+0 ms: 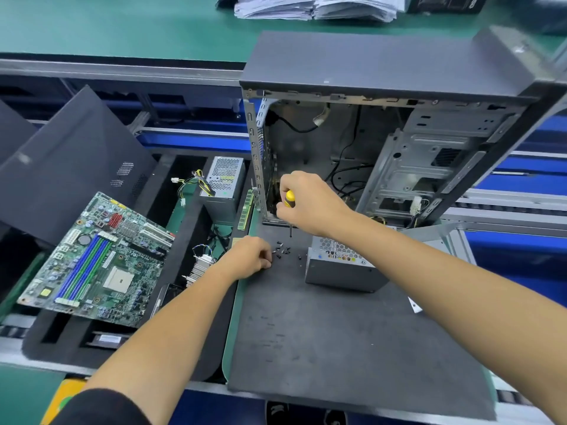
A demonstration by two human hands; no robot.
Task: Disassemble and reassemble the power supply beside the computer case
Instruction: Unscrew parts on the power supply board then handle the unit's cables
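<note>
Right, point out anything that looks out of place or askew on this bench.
The motherboard lies tilted, propped across the black foam tray instead of lying flat. Small dark screws lie loose on the grey mat, scattered between the left hand and the power supply. Nothing looks damaged.

Near mat open, far edge crowded
The mat (337, 348) lies bare in front; power supply (343, 268), screws (282, 250) and computer case (383, 142) block the far side.

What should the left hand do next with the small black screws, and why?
Probably pinch one of the small black screws from the dark mat: the left hand rests curled beside them, and the right hand already grips the yellow-handled screwdriver.
</note>
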